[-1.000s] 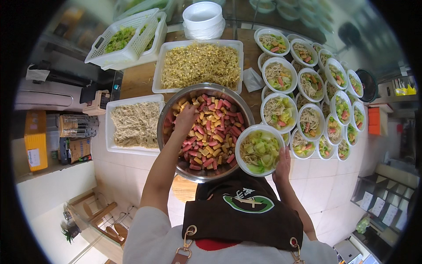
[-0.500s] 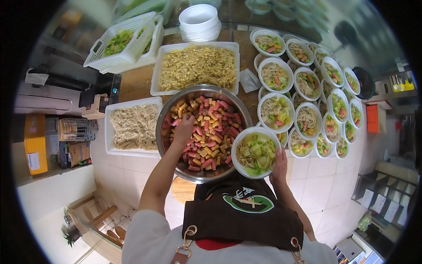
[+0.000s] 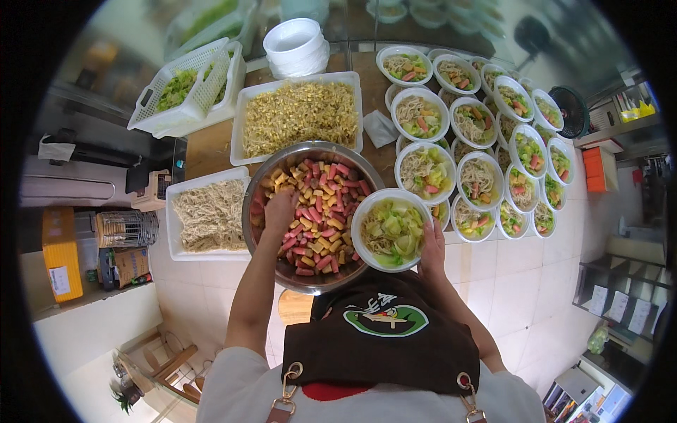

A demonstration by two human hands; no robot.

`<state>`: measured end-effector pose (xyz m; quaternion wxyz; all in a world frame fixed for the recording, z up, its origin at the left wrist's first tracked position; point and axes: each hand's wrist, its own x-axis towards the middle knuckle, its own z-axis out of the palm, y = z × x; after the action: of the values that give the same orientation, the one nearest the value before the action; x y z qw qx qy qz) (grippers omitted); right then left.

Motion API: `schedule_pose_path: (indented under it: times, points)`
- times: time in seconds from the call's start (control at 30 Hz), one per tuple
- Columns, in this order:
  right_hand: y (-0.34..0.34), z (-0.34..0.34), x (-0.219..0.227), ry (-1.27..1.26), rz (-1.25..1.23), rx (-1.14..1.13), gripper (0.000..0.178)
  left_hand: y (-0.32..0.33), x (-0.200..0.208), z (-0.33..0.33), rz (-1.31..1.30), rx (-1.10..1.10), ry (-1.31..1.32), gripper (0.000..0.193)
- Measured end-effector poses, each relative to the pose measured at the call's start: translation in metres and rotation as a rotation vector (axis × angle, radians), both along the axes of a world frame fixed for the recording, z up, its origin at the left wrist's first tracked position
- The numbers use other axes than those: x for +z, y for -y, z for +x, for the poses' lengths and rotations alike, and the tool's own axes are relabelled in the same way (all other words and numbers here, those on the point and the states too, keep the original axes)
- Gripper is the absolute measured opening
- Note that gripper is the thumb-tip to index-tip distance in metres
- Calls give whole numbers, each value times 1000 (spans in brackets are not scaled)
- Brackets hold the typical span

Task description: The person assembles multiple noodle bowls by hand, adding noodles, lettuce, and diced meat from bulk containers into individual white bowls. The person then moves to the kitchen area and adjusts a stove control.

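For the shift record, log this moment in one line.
left hand: in metal bowl, among food pieces | right hand: holding white bowl with lettuce

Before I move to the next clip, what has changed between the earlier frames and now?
The left hand has drawn slightly toward the person inside the steel bowl; whether it has picked anything up is hidden. The camera view has shifted, so the tabletop things sit further left. The right hand still holds the white bowl of greens; trays and filled bowls stayed put.
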<state>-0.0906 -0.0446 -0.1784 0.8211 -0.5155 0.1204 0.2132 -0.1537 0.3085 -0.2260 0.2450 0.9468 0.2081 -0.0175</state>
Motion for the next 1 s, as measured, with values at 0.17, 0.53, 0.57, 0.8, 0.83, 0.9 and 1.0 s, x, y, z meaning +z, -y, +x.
schedule_pose_path:
  times: [0.17,0.53,0.57,0.8,0.83,0.9,1.0]
  points:
    - [6,0,11,-26,-3,-15,40,64,-13,-16,219,-214,-322,15]
    - [21,13,10,115,-34,-82,30,87,68,27,-313,-117,-37,21]
    - [25,15,1,129,-23,-93,29,116,108,43,-512,-146,43,21]
    - [18,20,8,316,-8,-87,30,232,124,86,-322,-418,261,16]
    - [21,20,13,249,2,-110,30,241,121,82,-216,-442,262,16]
    - [30,24,18,240,-55,-108,31,250,122,73,-302,-479,166,17]
    - [33,23,20,182,17,-133,31,250,137,77,-413,-436,183,18]
